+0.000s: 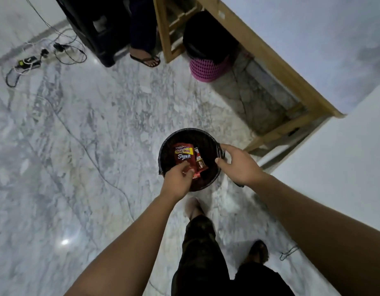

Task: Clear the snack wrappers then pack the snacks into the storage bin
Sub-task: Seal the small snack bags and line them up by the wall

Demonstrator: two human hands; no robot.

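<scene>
The red snack wrapper (184, 160), printed with a yellow band and white lettering, sits over the open mouth of the black bin (208, 178), with its upper part inside the rim and its lower corner pinched between the thumb and fingertips of the left hand (178, 182). A second, smaller brown-and-red wrapper (200, 162) lies just beside it, further inside the bin; whether it rests on the bottom or is carried with the first cannot be told. The right hand (238, 165) grips the rim of the bin on the side nearest the wooden table leg (276, 133), thumb inside and fingers curled over the edge, apparently steadying it. The bin stands on the marble floor (77, 146), directly ahead of the person's feet. Judged status: the wrapper-clearing step is in progress and close to completion for these two items, since the held wrapper is not yet released. The packing step appears not begun: no snacks and no storage bin can be identified in view. Beyond the black bin, under the wooden table, stands a pink basket (204, 69) with a dark liner. Further from the bin, a sandalled foot (145, 58) of another person is visible beside a black cabinet (92, 28), and cables with a power strip (28, 61) lie on the floor.
</scene>
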